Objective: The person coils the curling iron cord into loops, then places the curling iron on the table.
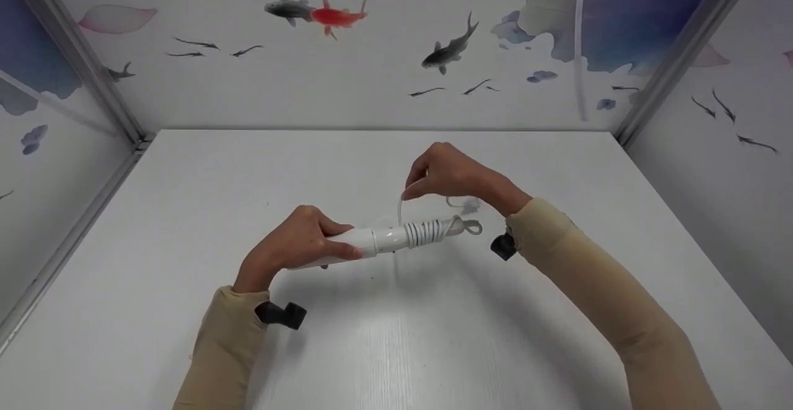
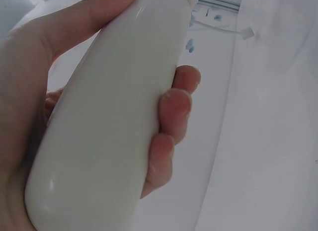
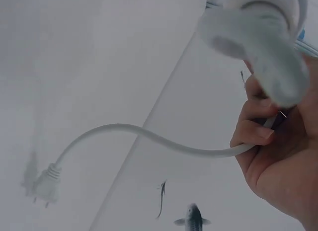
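A white, smooth-bodied electric appliance, its exact kind unclear, lies nearly level above the table. My left hand grips its thicker end; in the left wrist view the fingers curl round the glossy body. Several turns of white cord wrap its narrower end, where a grey-white loop sticks out. Above the turns, my right hand pinches the cord. From this hand the free cord curves away to a two-pin plug, which hangs in the air.
The white table reaches to a back wall printed with fish and petals. Side walls with metal corner posts stand left and right. Each sleeve bears a small black wrist camera.
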The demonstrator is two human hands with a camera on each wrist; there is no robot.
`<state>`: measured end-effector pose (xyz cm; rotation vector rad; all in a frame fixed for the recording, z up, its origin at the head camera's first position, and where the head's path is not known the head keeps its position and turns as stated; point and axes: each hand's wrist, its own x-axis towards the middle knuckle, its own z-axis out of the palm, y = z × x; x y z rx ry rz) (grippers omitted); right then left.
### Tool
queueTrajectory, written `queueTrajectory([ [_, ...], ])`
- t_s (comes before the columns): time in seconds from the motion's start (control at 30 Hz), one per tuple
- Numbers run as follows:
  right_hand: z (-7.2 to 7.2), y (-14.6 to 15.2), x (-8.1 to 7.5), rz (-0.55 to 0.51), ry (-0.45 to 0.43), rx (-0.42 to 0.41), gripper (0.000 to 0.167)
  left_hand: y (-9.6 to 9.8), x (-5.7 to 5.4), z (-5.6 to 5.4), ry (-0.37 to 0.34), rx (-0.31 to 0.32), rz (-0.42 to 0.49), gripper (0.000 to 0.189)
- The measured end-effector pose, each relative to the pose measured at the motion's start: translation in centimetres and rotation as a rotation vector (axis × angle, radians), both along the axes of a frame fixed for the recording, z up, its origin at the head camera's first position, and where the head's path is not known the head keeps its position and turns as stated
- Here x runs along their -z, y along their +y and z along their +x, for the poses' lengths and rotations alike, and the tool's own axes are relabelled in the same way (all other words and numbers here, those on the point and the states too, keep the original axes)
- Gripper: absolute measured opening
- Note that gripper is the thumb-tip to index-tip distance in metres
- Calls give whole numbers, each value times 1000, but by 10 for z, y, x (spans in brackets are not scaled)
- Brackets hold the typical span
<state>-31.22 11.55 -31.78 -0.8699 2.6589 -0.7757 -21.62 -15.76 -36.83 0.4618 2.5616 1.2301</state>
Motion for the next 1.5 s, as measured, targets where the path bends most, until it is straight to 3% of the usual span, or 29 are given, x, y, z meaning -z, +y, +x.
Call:
queueTrajectory([
  [0.23,9,-2,-8,-72,55,6,11,-3,0,0,-7,-27,-8,49],
  [0.57,34,-7,-15,-120,137,11,9,-2,-3,-2,-10,-91,-53,53],
  [0.8,47,-6,-10,-165,110,12,15,-2,-4,-2,14,-164,-76,57],
  [1.03,53,-3,-6,-208,139,-19,19,-6,-8,-1,33,-229,-84,57],
  [1.27,54,3,-10,-115,265,-101,19,-10,-8,-2,20,-204,-102,58],
  [1.5,59,4,-11,-11,366,-126,19,-9,-8,-2,33,-198,-124,57],
])
